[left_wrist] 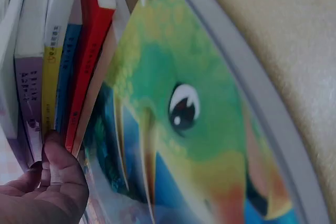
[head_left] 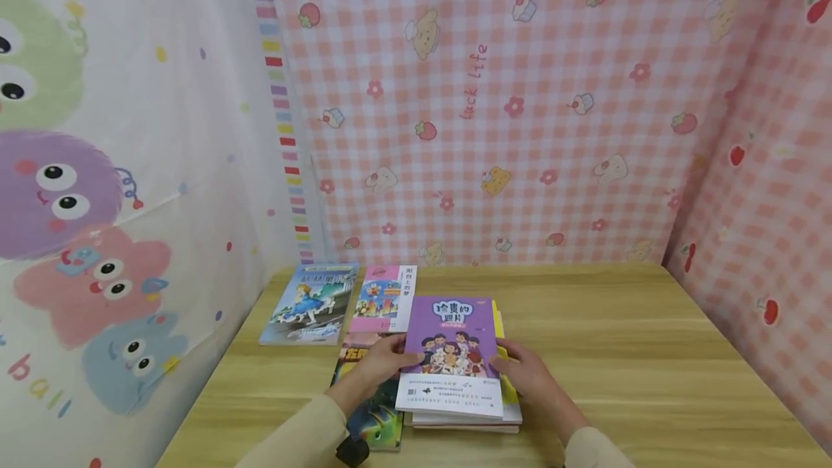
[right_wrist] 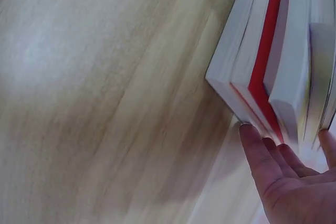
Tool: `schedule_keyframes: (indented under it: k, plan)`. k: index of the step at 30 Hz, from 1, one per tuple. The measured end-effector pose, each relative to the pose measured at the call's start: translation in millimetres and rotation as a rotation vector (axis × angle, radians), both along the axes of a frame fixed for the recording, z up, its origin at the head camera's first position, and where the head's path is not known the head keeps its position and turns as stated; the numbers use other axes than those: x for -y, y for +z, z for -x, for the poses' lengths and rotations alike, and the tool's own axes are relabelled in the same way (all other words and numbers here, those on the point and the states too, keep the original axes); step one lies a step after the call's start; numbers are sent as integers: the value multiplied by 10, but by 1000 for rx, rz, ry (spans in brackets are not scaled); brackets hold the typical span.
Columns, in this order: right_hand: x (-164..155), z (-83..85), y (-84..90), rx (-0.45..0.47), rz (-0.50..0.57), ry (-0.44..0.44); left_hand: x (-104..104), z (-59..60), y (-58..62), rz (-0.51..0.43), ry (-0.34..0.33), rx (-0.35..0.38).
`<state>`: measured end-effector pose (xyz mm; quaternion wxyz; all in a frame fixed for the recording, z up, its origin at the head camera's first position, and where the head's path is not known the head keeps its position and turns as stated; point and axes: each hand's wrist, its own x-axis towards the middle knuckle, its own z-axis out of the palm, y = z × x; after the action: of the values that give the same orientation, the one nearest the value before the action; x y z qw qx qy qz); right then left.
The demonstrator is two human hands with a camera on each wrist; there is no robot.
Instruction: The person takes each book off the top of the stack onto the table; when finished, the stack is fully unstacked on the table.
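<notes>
Near-centre on the counter (head_left: pixel 617 352), a ragged stack of books (head_left: pixel 466 427) bears the purple book (head_left: pixel 455 344); lopsided pressure could slide it off. The left hand (head_left: pixel 386 361) pinches its left edge; the right hand (head_left: pixel 526 374), grip loose, touches the right.

1 purple book (head_left: pixel 451 341), white lower band (head_left: pixel 448 396), cover up, atop an uneven book stack (left_wrist: pixel 67 72)
</notes>
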<state>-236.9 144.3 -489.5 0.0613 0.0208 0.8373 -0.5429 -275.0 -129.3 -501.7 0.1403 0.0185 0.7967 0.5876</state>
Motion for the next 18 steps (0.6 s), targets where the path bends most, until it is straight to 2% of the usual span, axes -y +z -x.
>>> schedule_keyframes:
  k: [3, 6, 9, 13, 18]
  plan:
    - [-14, 7, 38, 15, -16, -9, -10, 28, 13, -31, 0, 3]
    - [-20, -10, -6, 15, -32, -29, 30, 17, 3, -93, -8, 14]
    - [-19, -5, -58, -11, -47, -45, 136, 16, 3, -138, -44, 30]
    - [1, 15, -90, 12, -46, -43, 314, -2, 18, -190, -118, 61]
    - [41, 29, -48, 50, -92, -44, 441, -4, 52, -230, -142, 55]
